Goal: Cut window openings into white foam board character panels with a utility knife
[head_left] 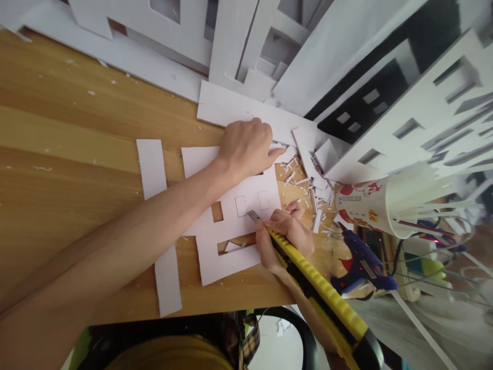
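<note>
A white foam board sheet [215, 267] with cut-out openings lies on the wooden table. Two small rectangles are outlined on it. My right hand [288, 228] is closed around a yellow and black utility knife [319, 293]. Its blade is out, with the tip beside the left outlined rectangle. My left hand [246, 146] rests on the sheet's far edge, fingers curled under and thumb pointing right. Whatever those fingers may hold is hidden beneath the hand. Under my left forearm lies a long white strip [167, 288].
White offcuts [306, 154] and shavings lie right of the sheet. A paper cup [365, 203] holding white strips lies tilted at the right, near a blue glue gun [360, 262]. White board panels with window openings [408, 128] stand behind, beside a long flat white piece [254, 110].
</note>
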Action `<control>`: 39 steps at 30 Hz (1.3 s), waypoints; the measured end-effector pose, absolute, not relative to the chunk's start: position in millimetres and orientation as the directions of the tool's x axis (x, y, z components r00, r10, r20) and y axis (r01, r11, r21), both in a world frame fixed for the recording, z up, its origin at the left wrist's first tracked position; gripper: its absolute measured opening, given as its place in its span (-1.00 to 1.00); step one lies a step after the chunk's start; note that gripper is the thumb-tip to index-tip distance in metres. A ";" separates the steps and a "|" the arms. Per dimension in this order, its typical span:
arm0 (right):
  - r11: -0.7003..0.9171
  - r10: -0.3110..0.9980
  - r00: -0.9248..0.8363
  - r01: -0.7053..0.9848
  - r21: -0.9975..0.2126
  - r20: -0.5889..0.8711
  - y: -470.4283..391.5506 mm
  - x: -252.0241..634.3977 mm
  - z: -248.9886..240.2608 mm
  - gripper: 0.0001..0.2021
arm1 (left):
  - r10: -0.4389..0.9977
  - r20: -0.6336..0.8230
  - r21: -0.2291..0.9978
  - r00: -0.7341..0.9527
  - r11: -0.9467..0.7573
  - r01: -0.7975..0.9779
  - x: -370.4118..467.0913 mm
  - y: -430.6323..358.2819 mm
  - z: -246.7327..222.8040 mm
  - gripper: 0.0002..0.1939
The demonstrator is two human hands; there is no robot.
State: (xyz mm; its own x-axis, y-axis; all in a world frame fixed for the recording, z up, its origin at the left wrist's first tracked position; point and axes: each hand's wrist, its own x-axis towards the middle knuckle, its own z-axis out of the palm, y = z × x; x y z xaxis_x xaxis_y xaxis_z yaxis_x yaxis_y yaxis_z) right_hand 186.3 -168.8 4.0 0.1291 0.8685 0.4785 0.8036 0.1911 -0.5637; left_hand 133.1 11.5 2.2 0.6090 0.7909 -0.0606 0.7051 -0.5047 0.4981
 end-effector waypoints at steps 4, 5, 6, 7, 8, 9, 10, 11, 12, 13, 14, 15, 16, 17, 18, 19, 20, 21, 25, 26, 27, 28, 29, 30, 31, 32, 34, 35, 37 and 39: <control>0.208 0.854 0.134 0.797 -0.567 0.502 -167.5 186.5 3.8 -0.76 | 0.792 -0.056 0.494 0.609 -0.508 0.706 133.3 11.3 2.1 -0.40; 0.214 0.854 0.128 0.797 -0.565 0.504 -167.9 186.9 4.2 -0.76 | 0.792 -0.051 0.494 0.609 -0.510 0.704 133.3 11.2 1.9 -0.40; 0.221 0.858 0.113 0.799 -0.560 0.501 -168.6 187.3 4.8 -0.75 | 0.791 -0.046 0.493 0.610 -0.513 0.703 133.3 11.1 1.8 -0.41; 0.224 0.864 0.099 0.803 -0.553 0.494 -169.6 187.7 5.3 -0.74 | 0.791 -0.040 0.492 0.611 -0.516 0.701 133.3 10.9 1.7 -0.41; 0.224 0.871 0.085 0.808 -0.545 0.484 -170.8 188.1 5.8 -0.74 | 0.791 -0.035 0.489 0.611 -0.520 0.700 133.2 10.8 1.6 -0.42; 0.216 0.879 0.079 0.813 -0.541 0.469 -172.2 188.2 6.2 -0.74 | 0.791 -0.031 0.486 0.611 -0.522 0.700 133.2 10.6 1.6 -0.42; 0.203 0.884 0.085 0.817 -0.540 0.460 -173.4 188.1 6.6 -0.75 | 0.791 -0.029 0.483 0.611 -0.524 0.701 133.2 10.5 1.7 -0.42; 0.193 0.880 0.100 0.818 -0.543 0.464 -174.3 187.7 7.0 -0.75 | 0.791 -0.031 0.480 0.611 -0.524 0.703 133.2 10.3 1.8 -0.42; 0.192 0.871 0.116 0.814 -0.548 0.477 -174.7 187.1 7.3 -0.76 | 0.792 -0.033 0.476 0.609 -0.523 0.706 133.2 10.2 2.0 -0.42; 0.185 0.862 0.138 0.809 -0.557 0.487 -174.5 186.3 7.7 -0.76 | 0.792 -0.035 0.473 0.609 -0.524 0.709 133.2 10.0 2.2 -0.43; 0.182 0.852 0.157 0.806 -0.563 0.500 -173.7 185.3 8.3 -0.76 | 0.792 -0.035 0.469 0.610 -0.526 0.710 133.2 9.9 2.5 -0.43; 0.175 0.846 0.170 0.806 -0.565 0.505 -172.4 184.4 8.8 -0.75 | 0.790 -0.032 0.464 0.612 -0.530 0.710 133.3 9.7 2.8 -0.43; 0.169 0.848 0.169 0.811 -0.559 0.502 -170.7 183.4 9.4 -0.75 | 0.788 -0.027 0.460 0.614 -0.536 0.708 133.2 9.5 3.1 -0.43; 0.156 0.854 0.167 0.821 -0.549 0.492 -168.9 182.6 9.9 -0.74 | 0.786 -0.020 0.456 0.618 -0.543 0.705 133.2 9.3 3.4 -0.44; 0.136 0.862 0.167 0.833 -0.537 0.479 -167.0 182.0 10.1 -0.74 | 0.784 -0.013 0.451 0.620 -0.549 0.704 133.1 9.0 3.7 -0.45; 0.119 0.866 0.170 0.843 -0.524 0.470 -165.3 181.5 10.0 -0.75 | 0.783 -0.004 0.445 0.622 -0.555 0.703 132.9 8.7 4.1 -0.46; 0.106 0.868 0.173 0.851 -0.515 0.465 -163.8 181.2 9.6 -0.76 | 0.782 0.005 0.439 0.623 -0.561 0.702 132.8 8.4 4.4 -0.48; 0.091 0.870 0.183 0.854 -0.513 0.459 -162.7 181.0 8.8 -0.77 | 0.782 0.014 0.434 0.624 -0.567 0.700 132.7 8.0 4.6 -0.49; 0.075 0.852 0.216 0.850 -0.521 0.476 -159.9 181.3 3.7 -0.79 | 0.777 0.054 0.425 0.628 -0.587 0.689 132.5 7.3 4.7 -0.53; 0.083 0.847 0.214 0.851 -0.518 0.486 -159.3 181.5 2.4 -0.79 | 0.776 0.063 0.424 0.628 -0.591 0.687 132.6 7.3 4.5 -0.53; 0.091 0.842 0.209 0.854 -0.512 0.498 -158.7 181.8 1.4 -0.78 | 0.774 0.071 0.421 0.629 -0.595 0.684 132.6 7.4 4.3 -0.53; 0.096 0.840 0.203 0.857 -0.506 0.504 -158.1 182.0 0.7 -0.78 | 0.772 0.077 0.419 0.631 -0.599 0.682 132.7 7.5 4.1 -0.53; 0.101 0.838 0.198 0.860 -0.501 0.509 -157.7 182.2 0.3 -0.78 | 0.771 0.081 0.417 0.632 -0.602 0.680 132.8 7.6 3.9 -0.53; 0.105 0.835 0.194 0.863 -0.494 0.516 -157.5 182.4 0.1 -0.79 | 0.769 0.083 0.416 0.633 -0.604 0.679 132.8 7.6 3.6 -0.53; 0.107 0.834 0.187 0.868 -0.484 0.520 -157.4 182.4 0.2 -0.79 | 0.769 0.084 0.416 0.634 -0.605 0.679 132.8 7.6 3.5 -0.53; 0.105 0.836 0.179 0.876 -0.471 0.519 -157.6 182.4 0.4 -0.79 | 0.770 0.084 0.416 0.633 -0.604 0.680 132.8 7.5 3.4 -0.54; 0.097 0.842 0.166 0.889 -0.447 0.513 -158.2 182.1 1.1 -0.78 | 0.774 0.083 0.416 0.628 -0.600 0.684 132.9 7.4 3.3 -0.54; 0.091 0.849 0.161 0.894 -0.440 0.503 -158.5 181.8 1.6 -0.78 | 0.775 0.082 0.415 0.627 -0.598 0.685 133.0 7.3 3.3 -0.54; 0.093 0.856 0.154 0.893 -0.440 0.493 -158.5 180.8 2.7 -0.78 | 0.776 0.079 0.415 0.626 -0.596 0.687 133.4 7.4 3.4 -0.54; 0.113 0.852 0.150 0.883 -0.455 0.502 -157.7 179.5 4.5 -0.77 | 0.777 0.073 0.416 0.625 -0.593 0.689 133.9 7.6 3.6 -0.55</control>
State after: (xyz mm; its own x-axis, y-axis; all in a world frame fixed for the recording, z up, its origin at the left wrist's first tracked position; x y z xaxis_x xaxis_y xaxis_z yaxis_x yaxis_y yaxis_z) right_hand 179.5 -157.7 4.5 0.1499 0.8516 0.5024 0.8832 0.1130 -0.4552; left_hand 133.9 7.6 3.6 0.6248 0.7774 0.0726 0.6893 -0.5929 0.4163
